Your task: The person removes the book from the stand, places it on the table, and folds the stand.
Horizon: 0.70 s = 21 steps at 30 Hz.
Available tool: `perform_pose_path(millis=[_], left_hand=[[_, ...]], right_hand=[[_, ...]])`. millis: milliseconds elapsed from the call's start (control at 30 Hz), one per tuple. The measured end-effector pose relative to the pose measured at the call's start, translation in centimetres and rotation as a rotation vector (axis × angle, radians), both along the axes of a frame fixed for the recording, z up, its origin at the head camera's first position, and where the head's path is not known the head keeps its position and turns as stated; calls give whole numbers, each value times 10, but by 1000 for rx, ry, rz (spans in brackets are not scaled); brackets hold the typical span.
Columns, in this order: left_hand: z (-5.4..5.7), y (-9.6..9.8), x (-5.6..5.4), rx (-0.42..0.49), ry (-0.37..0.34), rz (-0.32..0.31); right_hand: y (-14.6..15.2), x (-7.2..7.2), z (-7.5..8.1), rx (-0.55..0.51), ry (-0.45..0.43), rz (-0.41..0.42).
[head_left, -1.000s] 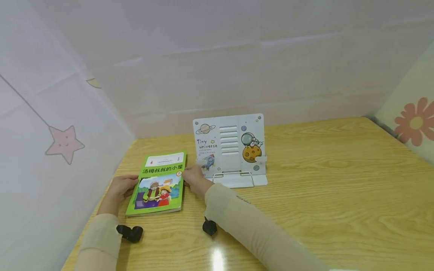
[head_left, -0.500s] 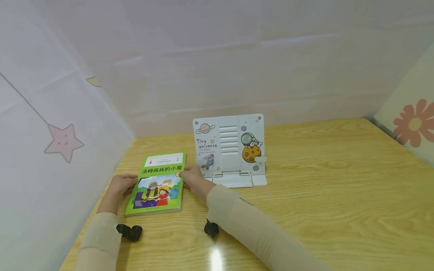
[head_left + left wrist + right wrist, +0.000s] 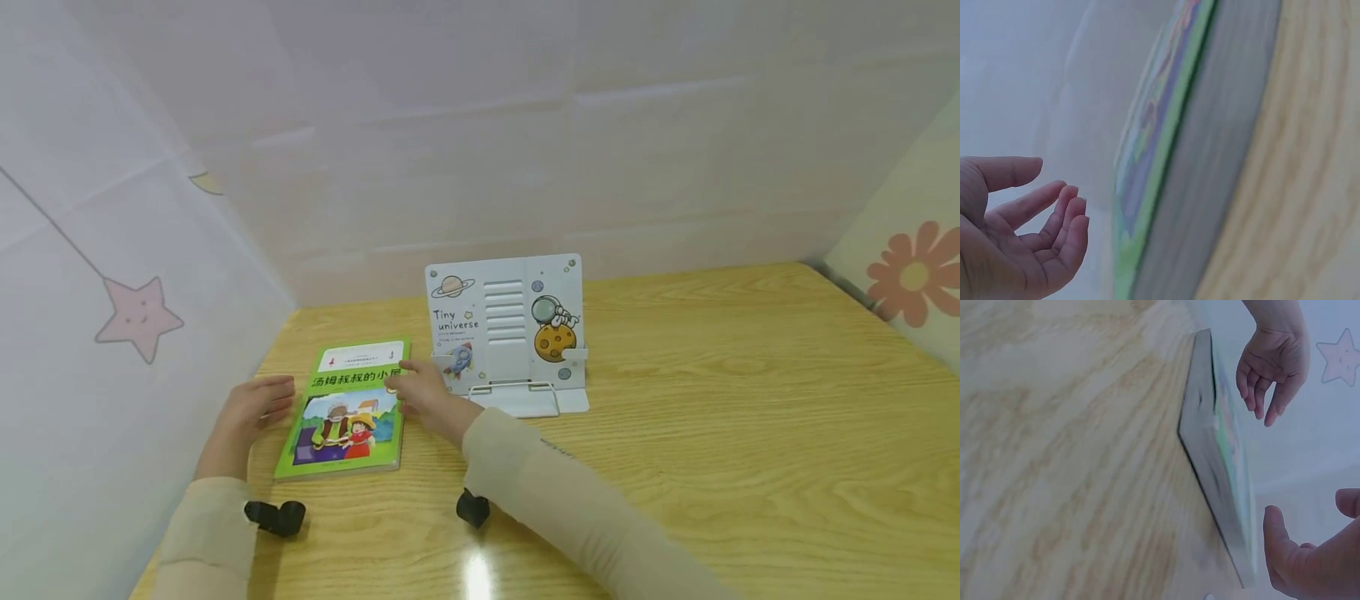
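Note:
A green paperback book (image 3: 341, 429) with a cartoon cover lies flat on the table's left side. My left hand (image 3: 246, 415) hovers beside its left edge, with a gap between them. The left wrist view shows that hand (image 3: 1029, 240) with loosely bent fingers and nothing in them, the book's page edges (image 3: 1210, 137) to its right. My right hand (image 3: 433, 398) is at the book's right edge, its fingertips overlapping the cover in the head view. In the right wrist view, this hand (image 3: 1316, 559) holds nothing and appears apart from the book (image 3: 1200, 425).
Behind and right of my right hand stands a white metal book stand (image 3: 506, 325) with space drawings, a wire support (image 3: 513, 386) and small side clips. Wood-grain table (image 3: 720, 433) stretches to the right. Printed cloth walls (image 3: 480, 150) enclose the back and sides.
My left hand has moved left, off the book's left edge. The right hand has loosened from the right edge and its fingers have spread. The book has barely moved.

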<state>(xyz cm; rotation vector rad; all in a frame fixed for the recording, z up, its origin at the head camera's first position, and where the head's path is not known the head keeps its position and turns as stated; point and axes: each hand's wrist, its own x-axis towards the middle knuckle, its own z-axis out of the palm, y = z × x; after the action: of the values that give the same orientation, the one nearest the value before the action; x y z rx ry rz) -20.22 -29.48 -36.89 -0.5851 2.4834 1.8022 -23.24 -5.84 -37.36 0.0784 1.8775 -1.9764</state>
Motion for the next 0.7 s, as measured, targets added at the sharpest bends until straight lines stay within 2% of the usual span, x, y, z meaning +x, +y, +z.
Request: perform_pose_path(millis=[167,267,400,467,633,700], left_hand=[[0,-3,-10,-20,-20,11],[0,-3,-16,22,2,-3],[8,7,-15,55,60,-78],[8,10,-18,87,89,-66],[17,25,-18,114,132,-131],[21,32,-16,125,148,-180]], right_hand=[[5,3,13,-42,45,36],[11,3,19,-47,98,59],[19,2,25,-51,136,87],[24,1,29,-53,135,90],[36,-3,35,-30,145,81],[41,-5,38,-34,151,77]])
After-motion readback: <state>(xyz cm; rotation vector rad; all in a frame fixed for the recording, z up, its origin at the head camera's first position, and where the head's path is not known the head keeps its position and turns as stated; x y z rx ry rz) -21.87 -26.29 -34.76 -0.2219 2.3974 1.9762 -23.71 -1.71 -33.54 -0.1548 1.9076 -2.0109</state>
